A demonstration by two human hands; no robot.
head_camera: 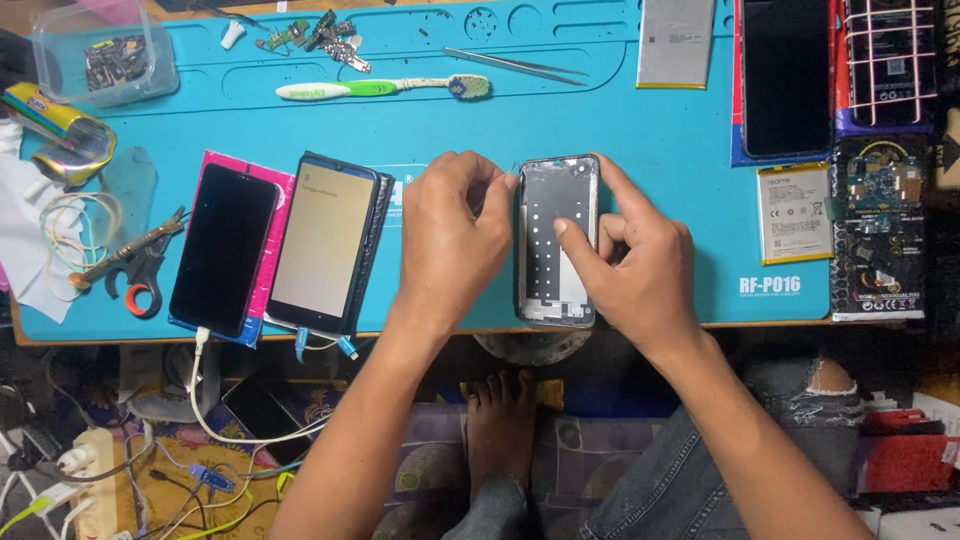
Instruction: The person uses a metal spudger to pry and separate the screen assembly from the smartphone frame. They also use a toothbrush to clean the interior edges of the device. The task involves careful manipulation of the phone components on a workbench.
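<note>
Grey bare phone frame (557,240) is pinched between the left hand (452,235) and right hand (630,265), already stripped of screen and board, while both intact phones (322,243) lie untouched left of the hands

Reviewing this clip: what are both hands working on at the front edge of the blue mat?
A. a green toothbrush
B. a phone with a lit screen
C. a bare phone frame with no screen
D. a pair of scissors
C: the left hand and the right hand both touch the grey phone frame, whose bare metal inside shows; the lit phone lies apart, to the left hand's outer side.
</note>
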